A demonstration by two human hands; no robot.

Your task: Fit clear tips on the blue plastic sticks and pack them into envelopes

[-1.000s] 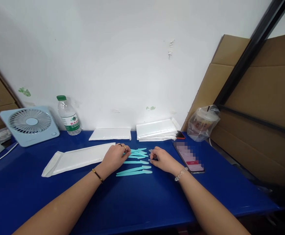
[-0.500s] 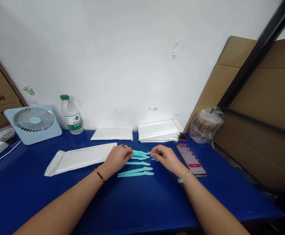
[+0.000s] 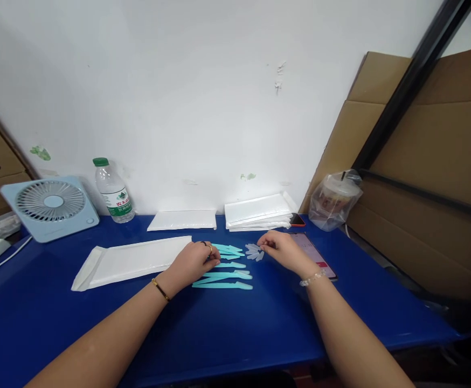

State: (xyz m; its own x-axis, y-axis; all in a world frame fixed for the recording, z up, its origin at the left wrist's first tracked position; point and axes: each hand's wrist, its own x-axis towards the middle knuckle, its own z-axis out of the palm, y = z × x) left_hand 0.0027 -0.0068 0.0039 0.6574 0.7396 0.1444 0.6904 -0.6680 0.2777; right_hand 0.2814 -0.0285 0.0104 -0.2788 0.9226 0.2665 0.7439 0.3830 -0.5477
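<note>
Several turquoise razor-like sticks (image 3: 223, 285) lie side by side on the blue table (image 3: 227, 334). My left hand (image 3: 197, 260) is over their left ends, fingers pressed together; what it pinches, if anything, is hidden. Right of the sticks is a small pile of clear plastic pieces (image 3: 254, 252). At the right edge of that pile, my right hand (image 3: 278, 248) has its thumb and fingertips together, and anything between them is too small to make out. A long white padded envelope (image 3: 134, 261) rests to the left of my left hand.
Behind are a white packet (image 3: 182, 220) and a stack of white packets (image 3: 257, 210). A phone (image 3: 314, 256) lies beside my right wrist. A blue fan (image 3: 53, 207) and a bottle (image 3: 114, 194) stand left; a bagged cup (image 3: 334, 199) stands right.
My right hand has moved right, away from the sticks, uncovering more of the clear pieces. One more turquoise stick lies among the nearer ones. The whole view has shifted slightly.
</note>
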